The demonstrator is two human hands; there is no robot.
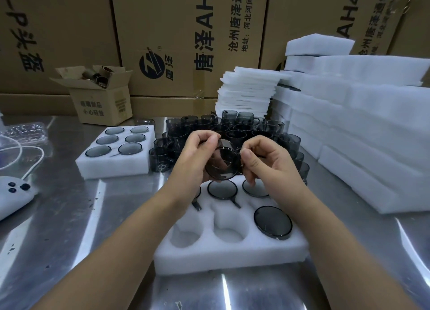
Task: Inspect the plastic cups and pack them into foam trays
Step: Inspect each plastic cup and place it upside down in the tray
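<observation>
The left grip is curling around a smoky plastic cup while the right grip is pinching its other edge, just above the foam tray. Such fingertip holds are probably risking a slip, dropping the cup onto the packed cups or the bench.

1. A packing station in a factory or warehouse: large printed cardboard cartons wall off the top of the frame.
2. Stacks of white foam trays fill the right side.
3. Dozens of identical dark cups crowd a stainless-steel table at centre, beside a filled tray at left.
</observation>
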